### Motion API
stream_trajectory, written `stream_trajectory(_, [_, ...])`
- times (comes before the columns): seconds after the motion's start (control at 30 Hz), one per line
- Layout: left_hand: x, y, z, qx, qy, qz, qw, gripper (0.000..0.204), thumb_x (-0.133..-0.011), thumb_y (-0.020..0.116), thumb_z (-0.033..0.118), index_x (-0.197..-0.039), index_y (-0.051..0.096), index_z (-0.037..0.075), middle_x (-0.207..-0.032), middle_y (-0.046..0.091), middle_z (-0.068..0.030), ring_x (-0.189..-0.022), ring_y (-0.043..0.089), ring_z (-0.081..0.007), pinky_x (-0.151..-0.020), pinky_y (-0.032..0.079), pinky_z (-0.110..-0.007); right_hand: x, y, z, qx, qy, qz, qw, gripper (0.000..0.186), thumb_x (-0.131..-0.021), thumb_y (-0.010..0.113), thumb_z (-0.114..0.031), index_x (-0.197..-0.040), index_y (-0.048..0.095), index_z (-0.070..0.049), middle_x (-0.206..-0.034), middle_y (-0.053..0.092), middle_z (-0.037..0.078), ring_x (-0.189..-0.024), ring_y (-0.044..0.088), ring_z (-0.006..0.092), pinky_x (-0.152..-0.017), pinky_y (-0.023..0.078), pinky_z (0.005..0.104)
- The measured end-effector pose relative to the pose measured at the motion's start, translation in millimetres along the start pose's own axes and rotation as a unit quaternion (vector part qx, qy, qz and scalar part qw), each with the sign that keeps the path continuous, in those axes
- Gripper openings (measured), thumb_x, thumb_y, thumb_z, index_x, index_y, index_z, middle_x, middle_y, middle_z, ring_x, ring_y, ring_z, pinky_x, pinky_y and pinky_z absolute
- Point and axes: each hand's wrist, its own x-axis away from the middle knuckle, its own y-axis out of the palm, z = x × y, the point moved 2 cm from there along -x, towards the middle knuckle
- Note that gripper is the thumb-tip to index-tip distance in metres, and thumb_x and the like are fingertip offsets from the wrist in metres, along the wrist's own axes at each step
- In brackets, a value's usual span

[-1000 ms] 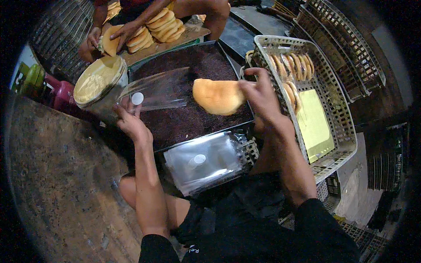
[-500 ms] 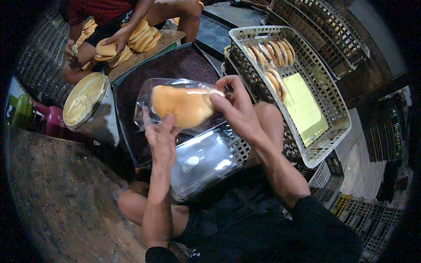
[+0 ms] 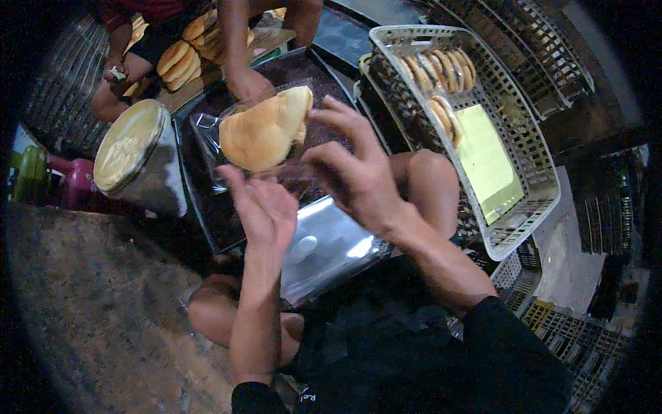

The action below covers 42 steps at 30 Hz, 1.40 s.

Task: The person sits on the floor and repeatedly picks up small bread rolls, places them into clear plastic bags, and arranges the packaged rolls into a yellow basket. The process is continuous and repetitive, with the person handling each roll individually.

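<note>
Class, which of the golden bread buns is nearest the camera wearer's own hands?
The half-round golden bread bun just beyond the left hand; the others lie farther off, toward the upper left or inside the off-white plastic crate.

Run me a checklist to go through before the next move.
1. Bread in plain view: ok.
2. Bread fully inside film: cannot tell; film shows at its left.
3. Right hand touching bread: cannot tell; its fingers are spread and blurred.
4. Tray clear of other hands: not ok; a co-worker's hand is over it.
5. Bags in view: ok, stacked at the tray's near end.
6. Basket beside right arm: ok, packed breads at its far end.
</note>
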Motion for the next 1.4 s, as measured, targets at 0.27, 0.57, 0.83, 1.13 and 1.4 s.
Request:
stream_trajectory(0.27, [-8.1,38.4,-17.0,-0.036,0.008,0.102,0.994,0.076,-0.086,0.054,0.071,-0.134,0.053,0.012,-0.117,0.066,-0.0135,-0.094,0.068,-0.0243,-0.064,0.056,-0.026,-0.6,-32.0,-6.2,0.039,-0.046,-0.092,0.994,0.022,-0.072,0.076,0.000,-0.089,0.063,-0.001,-0.142,0.045,0.023,-0.134,0.043,0.0422,-0.107,0.042,0.0500])
stream_trajectory(0.57, [-9.2,19.1,-21.6,-0.064,0.075,0.178,0.979,0.046,-0.090,0.071,0.041,-0.119,0.060,0.007,-0.108,0.064,-0.0025,-0.098,0.063,-0.0154,-0.080,0.053,-0.029,-28.8,-63.4,-24.0,0.008,-0.098,0.024,0.995,0.042,-0.082,0.076,-0.029,-0.115,0.060,-0.008,-0.139,0.045,0.024,-0.140,0.034,0.0404,-0.113,0.029,0.0597])
stream_trajectory(0.83, [0.0,24.7,12.9,-0.390,0.185,0.174,0.885,0.053,-0.102,0.043,0.046,-0.131,0.044,0.002,-0.094,0.068,-0.0198,-0.058,0.065,-0.0207,-0.055,0.052,-0.029,-41.7,-21.4,90.0,0.059,0.128,-0.245,0.959,0.077,-0.074,0.076,-0.012,-0.142,0.040,-0.014,-0.119,0.061,0.016,-0.107,0.062,0.0338,-0.102,0.043,0.0476])
stream_trajectory(1.13, [21.1,-67.5,-65.6,-0.869,-0.320,-0.126,0.355,0.073,-0.068,0.072,0.072,-0.077,0.072,-0.001,-0.075,0.070,-0.0202,-0.079,0.070,-0.0368,-0.074,0.053,-0.047,23.2,-213.3,234.1,0.445,0.316,-0.137,0.827,0.074,-0.080,0.071,-0.020,-0.142,0.033,-0.011,-0.121,0.061,0.027,-0.109,0.064,0.0382,-0.091,0.050,0.0447])
stream_trajectory(1.4, [11.5,-35.0,-40.5,-0.755,-0.332,-0.144,0.546,0.054,-0.091,0.064,0.047,-0.067,0.067,-0.001,-0.060,0.066,-0.0113,-0.051,0.065,-0.0225,-0.058,0.051,-0.034,13.5,-161.6,244.3,0.076,0.265,-0.072,0.959,0.059,-0.096,0.062,-0.025,-0.143,0.037,0.001,-0.130,0.056,0.017,-0.118,0.055,0.0224,-0.101,0.044,0.0343])
